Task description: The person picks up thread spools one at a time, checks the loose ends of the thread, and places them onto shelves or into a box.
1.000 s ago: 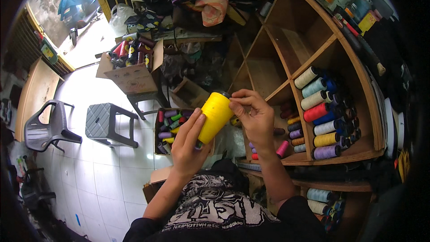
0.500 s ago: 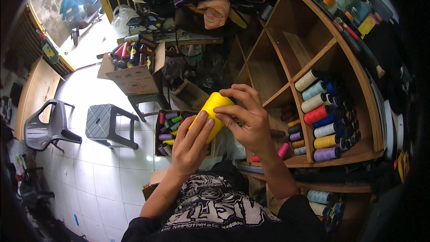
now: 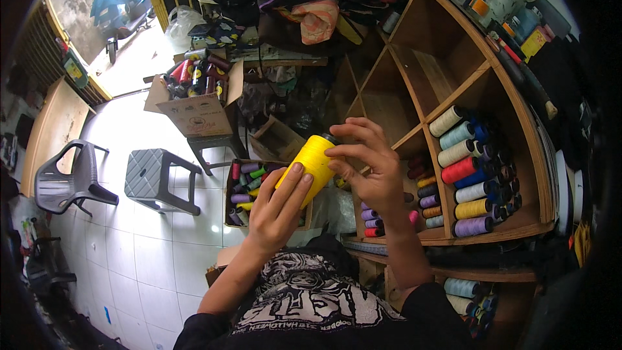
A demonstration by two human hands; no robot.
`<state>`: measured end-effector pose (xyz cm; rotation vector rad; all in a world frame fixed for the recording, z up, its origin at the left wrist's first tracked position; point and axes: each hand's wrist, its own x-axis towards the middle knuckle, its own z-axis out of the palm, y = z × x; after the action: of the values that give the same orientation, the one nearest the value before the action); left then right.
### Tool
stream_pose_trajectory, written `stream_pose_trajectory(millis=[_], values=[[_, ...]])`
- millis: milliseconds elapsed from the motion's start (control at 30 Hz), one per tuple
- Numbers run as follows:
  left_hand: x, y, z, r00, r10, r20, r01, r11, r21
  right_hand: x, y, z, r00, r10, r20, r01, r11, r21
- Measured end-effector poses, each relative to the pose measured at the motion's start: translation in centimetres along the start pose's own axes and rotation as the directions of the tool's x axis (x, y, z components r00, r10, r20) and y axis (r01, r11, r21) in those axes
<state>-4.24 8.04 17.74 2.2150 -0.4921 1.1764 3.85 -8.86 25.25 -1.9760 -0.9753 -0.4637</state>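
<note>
The left hand (image 3: 275, 214) grips the yellow spool (image 3: 310, 170), its fingers pressed along the side; the spool slants, dark end far and right, in the middle of the scene. The right hand (image 3: 374, 172) has bent fingers at that end, though I cannot tell whether they pinch it. Right stands a shelf (image 3: 457, 93) holding a red spool (image 3: 459, 170) among others; left, a stool (image 3: 146, 175); far left, a box (image 3: 199, 116) of spools.
</note>
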Motion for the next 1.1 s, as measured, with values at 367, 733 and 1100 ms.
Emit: stream_pose_trajectory(millis=[367,733,1100], values=[[0.1,-0.3,-0.5,0.991,0.035,0.128,-0.038,0.999,0.025,-0.9,1.2,0.8,0.985,-0.122,0.123,0.143,0.973,-0.182],[-0.7,-0.6,0.0,0.997,0.036,0.066,-0.039,0.998,0.049,-2.6,1.9,-1.0,0.959,0.279,0.056,-0.282,0.9,0.334],[-0.2,-0.3,-1.1,0.973,0.189,0.134,-0.213,0.956,0.2,-0.8,-0.2,-1.9,0.974,0.225,0.012,-0.223,0.957,0.188]])
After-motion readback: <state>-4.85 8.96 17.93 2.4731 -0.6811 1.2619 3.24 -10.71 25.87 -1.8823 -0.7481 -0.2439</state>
